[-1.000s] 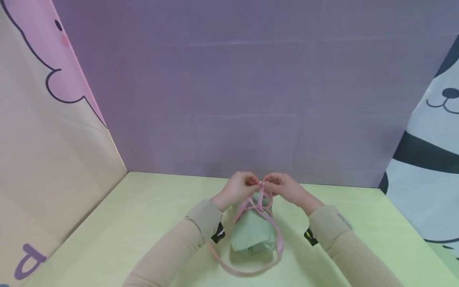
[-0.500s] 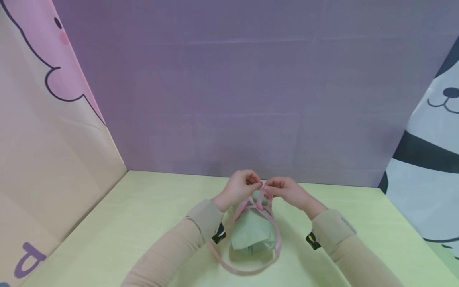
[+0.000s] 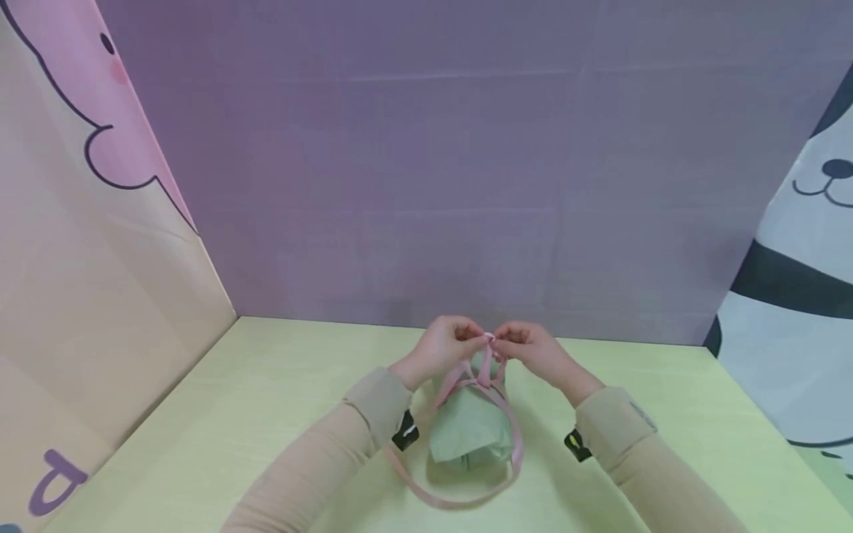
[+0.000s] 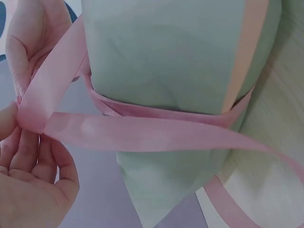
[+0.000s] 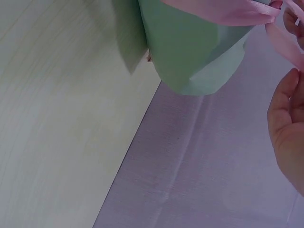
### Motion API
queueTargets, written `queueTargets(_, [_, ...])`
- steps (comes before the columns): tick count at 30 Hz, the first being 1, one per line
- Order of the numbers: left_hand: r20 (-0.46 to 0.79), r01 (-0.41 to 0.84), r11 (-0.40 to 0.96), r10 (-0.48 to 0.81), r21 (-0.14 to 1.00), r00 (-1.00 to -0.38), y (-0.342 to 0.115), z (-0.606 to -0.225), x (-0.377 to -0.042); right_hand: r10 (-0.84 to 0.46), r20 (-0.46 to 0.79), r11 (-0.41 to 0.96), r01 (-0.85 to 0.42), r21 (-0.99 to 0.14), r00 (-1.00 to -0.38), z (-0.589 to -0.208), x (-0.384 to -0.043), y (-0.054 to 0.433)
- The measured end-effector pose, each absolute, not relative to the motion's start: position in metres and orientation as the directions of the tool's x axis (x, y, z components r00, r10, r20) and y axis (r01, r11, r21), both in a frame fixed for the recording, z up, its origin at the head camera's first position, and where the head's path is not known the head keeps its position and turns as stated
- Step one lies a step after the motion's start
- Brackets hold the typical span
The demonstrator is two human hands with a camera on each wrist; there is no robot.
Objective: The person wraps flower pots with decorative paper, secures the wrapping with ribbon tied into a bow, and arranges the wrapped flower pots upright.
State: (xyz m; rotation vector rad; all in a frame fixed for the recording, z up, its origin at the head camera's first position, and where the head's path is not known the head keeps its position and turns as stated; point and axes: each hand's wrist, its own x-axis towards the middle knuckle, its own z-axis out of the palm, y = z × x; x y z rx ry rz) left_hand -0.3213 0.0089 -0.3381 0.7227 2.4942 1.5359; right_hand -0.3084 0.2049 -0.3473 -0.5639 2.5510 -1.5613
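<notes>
A pale green wrapped bundle (image 3: 469, 429) lies on the table with a pink ribbon (image 4: 142, 134) tied around its narrower part. My left hand (image 3: 440, 354) pinches the ribbon above the bundle, thumb against curled fingers. Close beside it, my right hand (image 3: 538, 357) pinches the ribbon too, and the two hands' fingertips nearly meet. Between them the ribbon forms a small loop, seen folded over in the left wrist view. One long ribbon tail curves over the table in front of the bundle. What the wrapping contains is hidden.
The pale yellow-green table (image 3: 266, 414) ends at a purple-grey backdrop (image 3: 400, 185) just behind the hands. A cream panel with a pink cartoon figure (image 3: 126, 155) stands at left, a panda print (image 3: 793, 296) at right. Both wrists wear beige cuffs.
Both hands stay close together at the ribbon. The right hand shifted slightly right and down, then back up; the small loop near its fingers has tightened or moved out of sight.
</notes>
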Motion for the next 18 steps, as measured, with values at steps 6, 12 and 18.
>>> queueTargets(6, [0.102, 0.278, 0.376, 0.426, 0.884, -0.899, 0.0081, -0.3347, -0.3186, -0.321, 0.111, 0.424, -0.248, -0.871, -0.94, -0.3449, -0.3071, 0.2024])
queueTargets(12, [0.094, 0.243, 0.312, 0.425, 0.919, -0.9, 0.0122, -0.3382, -0.3196, -0.33, 0.092, 0.383, -0.222, -0.897, -0.94, -0.3427, -0.3072, 0.1989])
queueTargets(18, [0.129, 0.271, 0.313, 0.407, 0.91, -0.904, 0.0146, -0.3399, -0.319, -0.371, 0.003, 0.355, -0.145, -0.924, -0.929, -0.3462, -0.3098, 0.2026])
